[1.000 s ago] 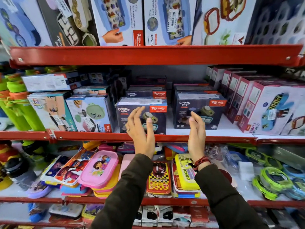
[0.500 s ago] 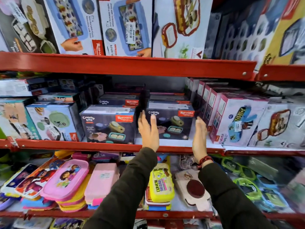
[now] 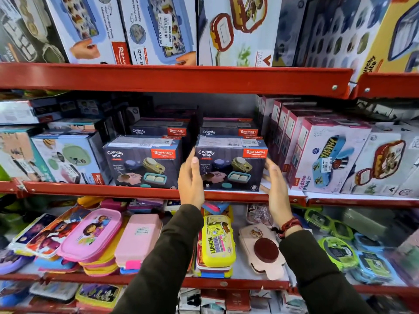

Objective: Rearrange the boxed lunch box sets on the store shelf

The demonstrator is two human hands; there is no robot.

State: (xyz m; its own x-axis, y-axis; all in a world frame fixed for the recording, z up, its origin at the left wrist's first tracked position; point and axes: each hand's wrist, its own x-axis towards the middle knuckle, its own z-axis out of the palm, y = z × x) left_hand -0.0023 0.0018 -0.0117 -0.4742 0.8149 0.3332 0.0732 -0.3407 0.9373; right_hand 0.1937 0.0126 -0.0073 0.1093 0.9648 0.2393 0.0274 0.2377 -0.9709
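Observation:
Two dark Crunchy Bite boxed sets stand side by side at the front of the middle red shelf (image 3: pixel 136 192). Both my hands flank the right-hand box (image 3: pixel 231 164). My left hand (image 3: pixel 191 180) grips its left edge, with the thumb on the front face and the fingers in the gap beside the left-hand box (image 3: pixel 142 164). My right hand (image 3: pixel 275 184) is spread flat by the box's right side, slightly blurred; I cannot tell whether it touches. More of the same dark boxes are stacked behind these two.
Pink-and-white Kidzee boxes (image 3: pixel 326 155) stand close on the right, pale blue boxes (image 3: pixel 65 157) on the left. Large boxes line the top shelf (image 3: pixel 172 75). Loose plastic lunch boxes, such as a yellow one (image 3: pixel 217 241), lie on the shelf below my forearms.
Both hands moved from the shelf front to the sides of the right-hand dark box, and the left hand took hold of its edge. The view shifted right and closer.

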